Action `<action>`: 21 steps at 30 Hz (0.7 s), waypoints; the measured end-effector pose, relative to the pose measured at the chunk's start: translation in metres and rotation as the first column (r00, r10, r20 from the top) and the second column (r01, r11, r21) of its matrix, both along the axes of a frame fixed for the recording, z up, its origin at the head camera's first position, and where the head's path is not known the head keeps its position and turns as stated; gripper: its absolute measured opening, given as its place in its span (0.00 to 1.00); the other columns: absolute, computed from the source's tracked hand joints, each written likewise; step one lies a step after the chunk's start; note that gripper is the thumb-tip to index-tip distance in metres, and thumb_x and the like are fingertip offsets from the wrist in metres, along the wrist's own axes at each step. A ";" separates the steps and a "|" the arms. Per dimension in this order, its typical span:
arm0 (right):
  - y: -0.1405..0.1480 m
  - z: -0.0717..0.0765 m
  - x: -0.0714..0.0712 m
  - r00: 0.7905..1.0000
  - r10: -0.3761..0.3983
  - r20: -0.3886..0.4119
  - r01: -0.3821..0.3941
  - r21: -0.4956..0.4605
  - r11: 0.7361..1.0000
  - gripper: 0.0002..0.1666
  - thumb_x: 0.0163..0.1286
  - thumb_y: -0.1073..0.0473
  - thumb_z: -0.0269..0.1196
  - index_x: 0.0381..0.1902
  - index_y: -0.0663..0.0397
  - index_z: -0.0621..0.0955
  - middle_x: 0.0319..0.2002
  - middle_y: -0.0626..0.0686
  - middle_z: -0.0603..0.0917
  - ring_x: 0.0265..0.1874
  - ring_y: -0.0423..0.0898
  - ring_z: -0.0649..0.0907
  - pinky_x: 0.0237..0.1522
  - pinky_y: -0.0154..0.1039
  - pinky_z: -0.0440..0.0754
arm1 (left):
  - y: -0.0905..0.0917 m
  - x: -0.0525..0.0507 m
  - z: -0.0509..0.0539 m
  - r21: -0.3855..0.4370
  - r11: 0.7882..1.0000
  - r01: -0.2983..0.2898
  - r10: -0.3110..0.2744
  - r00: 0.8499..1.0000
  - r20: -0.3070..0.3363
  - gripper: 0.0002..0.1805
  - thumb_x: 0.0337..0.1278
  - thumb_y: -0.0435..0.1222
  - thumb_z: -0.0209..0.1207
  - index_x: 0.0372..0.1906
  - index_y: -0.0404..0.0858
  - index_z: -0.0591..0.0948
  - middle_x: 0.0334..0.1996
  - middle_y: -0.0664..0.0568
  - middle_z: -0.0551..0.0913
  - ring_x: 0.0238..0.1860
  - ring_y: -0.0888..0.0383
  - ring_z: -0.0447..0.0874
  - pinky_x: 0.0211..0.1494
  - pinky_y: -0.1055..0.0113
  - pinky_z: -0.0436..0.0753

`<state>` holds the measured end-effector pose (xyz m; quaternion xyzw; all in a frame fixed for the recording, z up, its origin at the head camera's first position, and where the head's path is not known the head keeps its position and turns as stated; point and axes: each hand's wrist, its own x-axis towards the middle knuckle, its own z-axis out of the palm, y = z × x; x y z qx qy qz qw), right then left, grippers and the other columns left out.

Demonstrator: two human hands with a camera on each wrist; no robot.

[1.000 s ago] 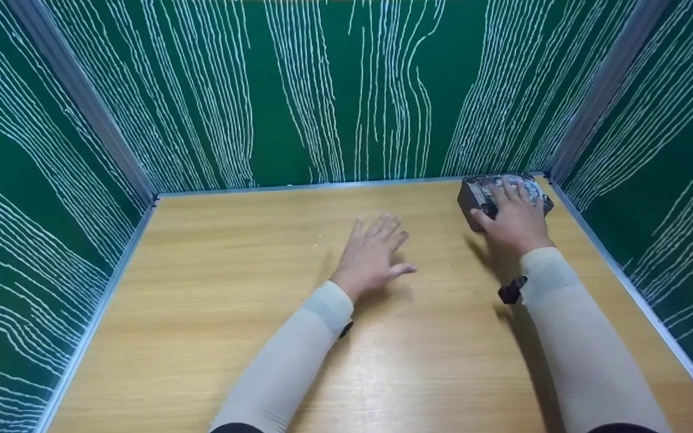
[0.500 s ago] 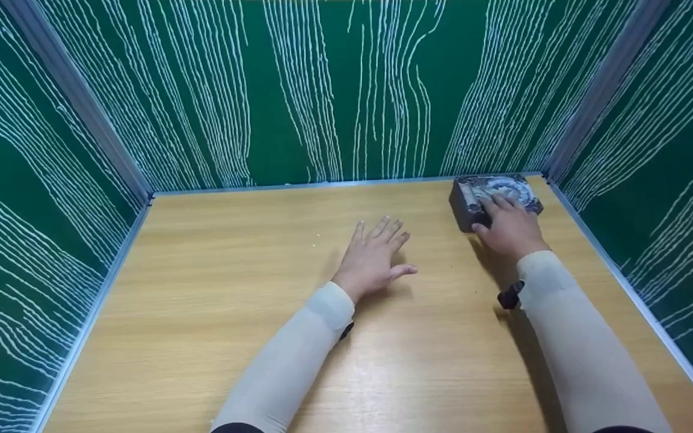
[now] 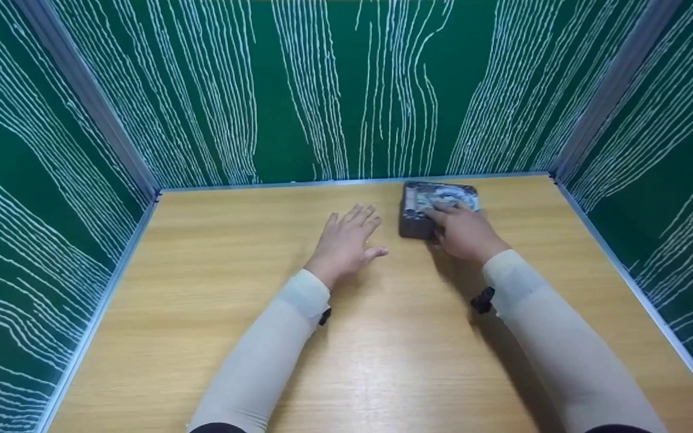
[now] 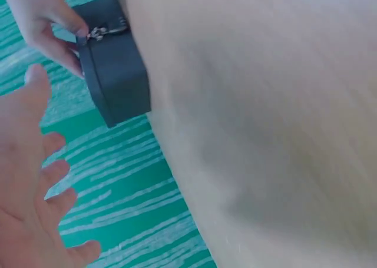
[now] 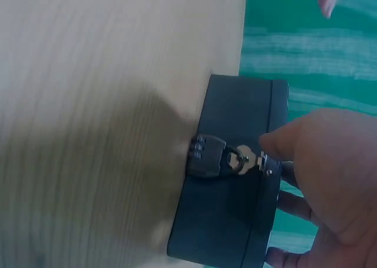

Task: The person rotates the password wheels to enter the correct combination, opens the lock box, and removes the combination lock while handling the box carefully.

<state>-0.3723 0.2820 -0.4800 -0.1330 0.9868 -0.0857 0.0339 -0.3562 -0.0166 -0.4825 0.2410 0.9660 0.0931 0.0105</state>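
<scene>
1. Dark rectangular box: to its left, mid-frame, the bare left hand had fingers spread wide, holding nothing.
2. It sat right of upper centre; farther right, the bare right hand laid fingers on the patterned lid, thumb at its edge. Handling it seemed under way, next calling for steady contact.
3. Green, white-lined walls bounded the pale wooden tabletop.
</scene>
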 end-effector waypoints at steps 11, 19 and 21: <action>-0.092 -0.005 0.014 0.946 0.272 -0.175 -0.273 0.018 0.962 0.32 0.85 0.53 0.65 0.83 0.40 0.78 0.85 0.53 0.76 0.83 0.72 0.74 0.75 0.88 0.69 | -0.047 0.001 0.005 0.108 0.994 0.005 -0.017 0.994 0.110 0.39 0.82 0.55 0.66 0.89 0.49 0.70 0.93 0.53 0.61 0.94 0.47 0.56 0.96 0.42 0.58; -0.136 -0.008 0.030 0.928 0.333 -0.166 -0.336 0.007 0.942 0.34 0.86 0.52 0.67 0.85 0.40 0.75 0.86 0.49 0.74 0.85 0.71 0.72 0.78 0.81 0.72 | -0.075 0.007 -0.004 0.166 0.985 -0.040 0.021 0.993 0.113 0.30 0.84 0.52 0.64 0.83 0.49 0.79 0.87 0.48 0.73 0.88 0.43 0.68 0.93 0.43 0.66; -0.140 -0.009 0.034 0.921 0.347 -0.176 -0.351 0.008 0.936 0.35 0.84 0.54 0.68 0.85 0.41 0.75 0.85 0.48 0.75 0.84 0.70 0.73 0.78 0.80 0.72 | -0.080 0.008 -0.004 0.191 0.980 -0.055 0.036 0.994 0.101 0.28 0.84 0.50 0.65 0.80 0.49 0.82 0.84 0.47 0.76 0.87 0.42 0.71 0.92 0.43 0.68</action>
